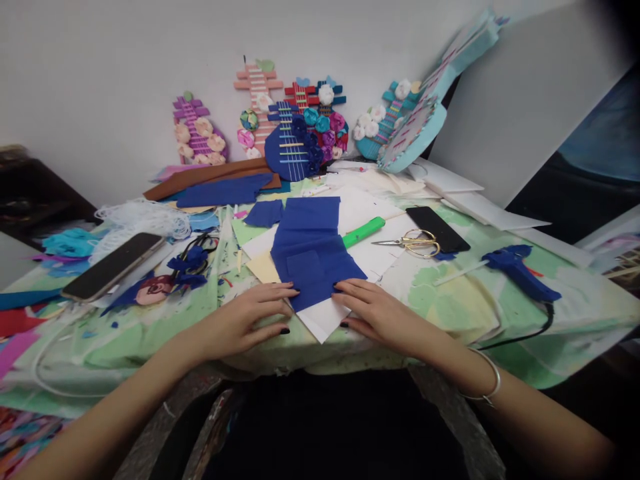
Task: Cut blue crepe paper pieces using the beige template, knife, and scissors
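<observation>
A dark blue sheet of fabric or paper point(313, 223) lies creased across white sheets point(323, 321) in front of me. A smaller rectangle of the same blue point(303, 265) rests on its near half. My left hand point(250, 313) touches the sheet's near left edge with its fingertips, fingers stretched out. On the near right edge lie the fingers of my right hand point(375, 310), also extended. Neither hand grips anything. From under the sheet's right side sticks a bright green tool or handle point(364, 231); its other end is hidden. Gold-handled scissors point(413, 243) lie to the right.
A blue glue gun point(523, 270) with its cord lies at the right, near a black phone-like slab point(437, 228). Another phone point(114, 267) rests at the left beside white cord point(145, 223) and scraps. Several decorated guitar shapes, one dark blue point(286, 150), lean against the wall.
</observation>
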Tool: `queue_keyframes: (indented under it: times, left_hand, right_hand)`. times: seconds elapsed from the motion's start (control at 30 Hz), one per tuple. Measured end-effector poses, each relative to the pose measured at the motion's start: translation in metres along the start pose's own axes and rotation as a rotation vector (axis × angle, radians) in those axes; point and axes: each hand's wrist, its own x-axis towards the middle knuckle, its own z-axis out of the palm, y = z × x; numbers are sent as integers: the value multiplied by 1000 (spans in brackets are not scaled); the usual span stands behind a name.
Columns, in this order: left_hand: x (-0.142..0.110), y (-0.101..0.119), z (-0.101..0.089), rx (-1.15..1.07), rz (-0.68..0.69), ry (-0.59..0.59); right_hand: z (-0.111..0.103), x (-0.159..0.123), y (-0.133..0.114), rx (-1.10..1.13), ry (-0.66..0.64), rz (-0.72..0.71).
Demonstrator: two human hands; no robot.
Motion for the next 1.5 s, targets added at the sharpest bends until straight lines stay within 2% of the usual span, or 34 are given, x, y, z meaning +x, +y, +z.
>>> queue_keyframes:
  times: [0.2,0.3,0.43,0.63,0.8,1.0,1.23,1.5]
  left_hand:
    - [9,-12,7,-55,-58,200]
    - [25,-23,6,-76,-165,300]
    - [56,-41,2,-103,-441,311]
    - [90,-64,6,-179,-528,327]
    - [89,-71,8,-276,-530,319]
    - [89,-64,3,-184,-512,322]
    - [98,-61,3,-237,-517,229]
    - [79,-61,-8,-348,-537,191]
  right_hand:
    - [-1,0,0,37,11,-7]
    - [-1,0,0,43,8,-2]
    - [0,0,0,29,-6,2]
    - [1,-2,1,34,3,-2]
    - [0,-3,0,65,-2,12]
    - [-1,-4,-1,106,-7,78]
    - [-2,-5,-2,105,-37,113]
    - [-2,-4,-2,76,-20,62]
